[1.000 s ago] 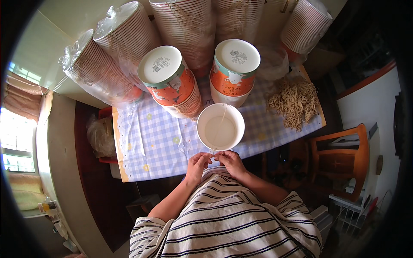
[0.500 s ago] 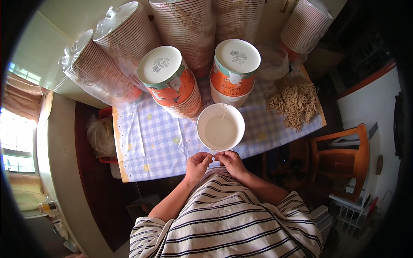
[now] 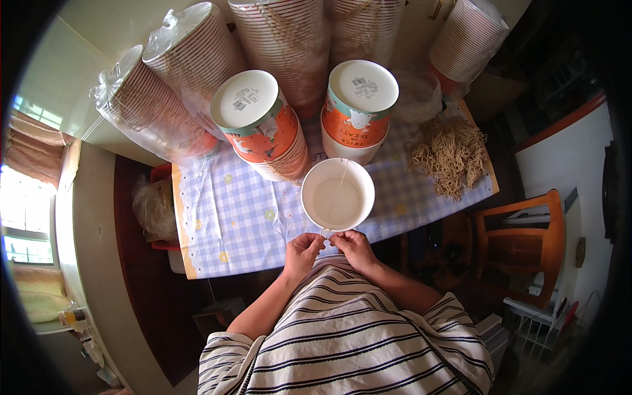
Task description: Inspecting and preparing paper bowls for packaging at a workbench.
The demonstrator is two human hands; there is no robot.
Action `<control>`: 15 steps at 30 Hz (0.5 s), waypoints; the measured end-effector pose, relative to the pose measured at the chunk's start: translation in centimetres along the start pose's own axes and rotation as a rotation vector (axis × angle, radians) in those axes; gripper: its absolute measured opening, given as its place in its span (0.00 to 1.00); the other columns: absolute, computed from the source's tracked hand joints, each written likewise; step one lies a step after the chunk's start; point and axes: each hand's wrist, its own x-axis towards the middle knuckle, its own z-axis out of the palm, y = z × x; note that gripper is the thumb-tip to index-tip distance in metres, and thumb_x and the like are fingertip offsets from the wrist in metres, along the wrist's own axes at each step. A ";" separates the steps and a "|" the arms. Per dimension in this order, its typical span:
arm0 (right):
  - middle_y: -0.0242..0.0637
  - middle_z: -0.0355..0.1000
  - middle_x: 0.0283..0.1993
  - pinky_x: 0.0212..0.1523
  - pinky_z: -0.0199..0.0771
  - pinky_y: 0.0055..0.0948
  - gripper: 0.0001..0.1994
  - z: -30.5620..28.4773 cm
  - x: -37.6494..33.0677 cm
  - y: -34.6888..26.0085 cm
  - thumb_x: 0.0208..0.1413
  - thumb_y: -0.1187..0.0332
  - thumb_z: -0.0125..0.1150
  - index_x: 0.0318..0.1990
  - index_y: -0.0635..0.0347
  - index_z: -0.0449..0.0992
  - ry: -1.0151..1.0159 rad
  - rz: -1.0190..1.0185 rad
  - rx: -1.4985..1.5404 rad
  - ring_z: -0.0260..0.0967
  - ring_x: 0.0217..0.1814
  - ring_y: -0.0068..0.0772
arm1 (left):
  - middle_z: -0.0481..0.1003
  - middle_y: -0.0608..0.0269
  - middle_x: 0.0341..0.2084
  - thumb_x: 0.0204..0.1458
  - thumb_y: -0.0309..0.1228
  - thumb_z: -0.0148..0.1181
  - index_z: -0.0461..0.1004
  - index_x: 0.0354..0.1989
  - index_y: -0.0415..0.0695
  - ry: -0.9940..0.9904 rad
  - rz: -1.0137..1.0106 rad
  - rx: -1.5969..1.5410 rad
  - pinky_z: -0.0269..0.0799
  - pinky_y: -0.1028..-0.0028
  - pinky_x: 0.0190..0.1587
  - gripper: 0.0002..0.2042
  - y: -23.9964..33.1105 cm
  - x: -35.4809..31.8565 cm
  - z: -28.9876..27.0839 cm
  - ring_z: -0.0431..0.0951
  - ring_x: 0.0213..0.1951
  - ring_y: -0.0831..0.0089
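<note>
An upright white paper bucket (image 3: 315, 185) stands at the table's near edge, its open mouth facing up. Across the mouth runs a thin beige cord (image 3: 341, 185), from the far rim to the near rim. Just below the near rim, my left hand (image 3: 303, 255) pinches the cord between thumb and fingertips. My right hand (image 3: 356, 251) is closed on it too, a finger's width away, fingertips almost meeting. The small loop or knot between them is too fine to make out.
Upside-down stacks of orange printed buckets stand behind, one at left (image 3: 263, 141) and one at right (image 3: 355, 120). Bagged bucket stacks (image 3: 283, 46) line the wall. A tangled heap of cords (image 3: 453, 158) lies on the checked tablecloth (image 3: 247, 227) at right, near a wooden chair (image 3: 554, 247).
Only a slight shift of the fingertips and the cord at the near rim shows. The bucket and everything around it stay in place.
</note>
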 end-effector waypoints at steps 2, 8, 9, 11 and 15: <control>0.28 0.72 0.26 0.27 0.61 0.17 0.07 0.0 0.1 0.2 0.54 0.68 0.56 0.31 0.62 0.76 0.006 -0.011 -0.003 0.60 0.24 0.14 | 0.76 0.65 0.23 0.54 0.31 0.56 0.75 0.32 0.37 -0.003 -0.005 0.012 0.66 0.82 0.28 0.09 0.0 0.0 0.0 0.71 0.24 0.83; 0.26 0.71 0.24 0.25 0.59 0.17 0.06 0.2 0.0 0.3 0.53 0.69 0.57 0.30 0.63 0.76 0.044 -0.081 -0.009 0.59 0.23 0.13 | 0.75 0.65 0.23 0.54 0.32 0.57 0.75 0.33 0.37 -0.013 -0.015 -0.042 0.66 0.82 0.29 0.10 -0.6 -0.1 0.0 0.71 0.25 0.83; 0.26 0.71 0.24 0.24 0.58 0.17 0.06 0.2 0.0 0.3 0.53 0.70 0.58 0.30 0.63 0.75 0.053 -0.098 -0.017 0.58 0.22 0.12 | 0.75 0.65 0.23 0.54 0.33 0.57 0.75 0.33 0.37 -0.014 -0.011 -0.036 0.66 0.82 0.29 0.10 -0.5 -0.1 0.0 0.71 0.25 0.83; 0.26 0.71 0.24 0.24 0.58 0.16 0.06 0.2 0.1 0.6 0.53 0.70 0.58 0.30 0.63 0.75 0.068 -0.103 -0.042 0.58 0.22 0.12 | 0.75 0.66 0.23 0.54 0.33 0.57 0.75 0.33 0.37 -0.016 -0.009 -0.029 0.66 0.82 0.29 0.10 -0.4 -0.2 0.1 0.71 0.25 0.82; 0.31 0.74 0.27 0.31 0.67 0.19 0.07 -0.1 0.3 0.9 0.52 0.69 0.60 0.33 0.64 0.76 0.059 -0.062 -0.077 0.67 0.28 0.16 | 0.75 0.66 0.25 0.53 0.29 0.57 0.74 0.33 0.38 -0.004 0.031 -0.103 0.66 0.83 0.29 0.06 -1.1 -0.1 0.0 0.70 0.26 0.83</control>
